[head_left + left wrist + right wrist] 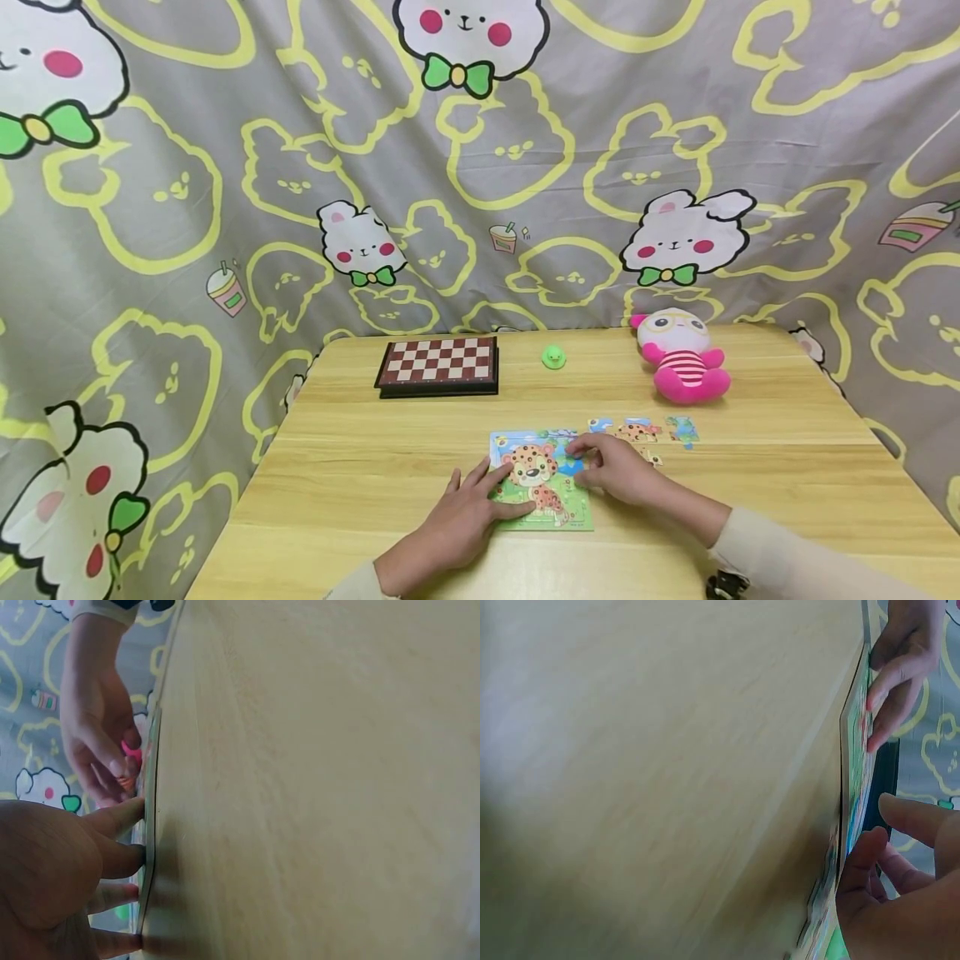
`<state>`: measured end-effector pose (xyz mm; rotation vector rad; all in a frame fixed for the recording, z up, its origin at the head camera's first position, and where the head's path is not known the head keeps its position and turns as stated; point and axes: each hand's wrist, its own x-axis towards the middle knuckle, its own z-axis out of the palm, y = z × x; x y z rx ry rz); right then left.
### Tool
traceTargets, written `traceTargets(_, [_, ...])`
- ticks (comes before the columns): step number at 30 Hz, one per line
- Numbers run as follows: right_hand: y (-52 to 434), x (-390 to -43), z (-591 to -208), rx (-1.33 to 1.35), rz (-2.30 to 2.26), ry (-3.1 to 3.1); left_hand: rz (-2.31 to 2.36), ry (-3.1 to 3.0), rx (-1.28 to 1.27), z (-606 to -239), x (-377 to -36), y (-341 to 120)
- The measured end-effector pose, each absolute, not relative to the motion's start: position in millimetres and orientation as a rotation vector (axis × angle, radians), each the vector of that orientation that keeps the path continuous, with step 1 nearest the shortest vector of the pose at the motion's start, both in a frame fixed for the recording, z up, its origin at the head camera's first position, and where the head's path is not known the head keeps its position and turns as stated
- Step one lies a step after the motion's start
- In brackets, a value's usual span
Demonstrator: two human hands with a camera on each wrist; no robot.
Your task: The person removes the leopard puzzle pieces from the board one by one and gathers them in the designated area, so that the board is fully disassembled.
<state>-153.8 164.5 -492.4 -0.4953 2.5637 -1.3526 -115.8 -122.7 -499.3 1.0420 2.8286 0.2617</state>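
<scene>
A jigsaw puzzle board [534,517] with a spotted leopard cub picture lies on the wooden table. The left hand [461,512] spreads its fingers over the board's left part; in the left wrist view, that hand's fingertips [135,859] press on the board. At the upper right of the picture, beside a blue area, is the right hand [618,468], its fingers bent and its fingertips at the board. The right wrist view shows the right thumb [909,815] apart from the index finger, with no piece visible between them. What lies under the fingertips is hidden.
Loose puzzle pieces [637,432] lie beyond the right hand, with another piece [682,429] farther right. At the back stand a folded chessboard [438,362], a small green toy [553,357] and a pink plush doll [681,358]. A patterned curtain [465,167] hangs behind the table.
</scene>
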Motion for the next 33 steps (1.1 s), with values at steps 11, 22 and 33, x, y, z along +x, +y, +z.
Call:
traceTargets(11, [147.2, -149.9, -493.2, -0.564, -1.147, 2.695, 0.228, 2.833, 1.059, -498.5, -115.9, -122.9])
traceTargets(22, [143.3, -151.1, -492.2, -0.596, -1.063, 2.704, 0.206, 2.848, 1.128, -488.4, -112.7, -112.3])
traceTargets(33, [140.8, -152.0, -490.3, -0.588, -1.065, 2.712, -0.006, 2.8, 1.141, -489.2, -102.8, -95.2])
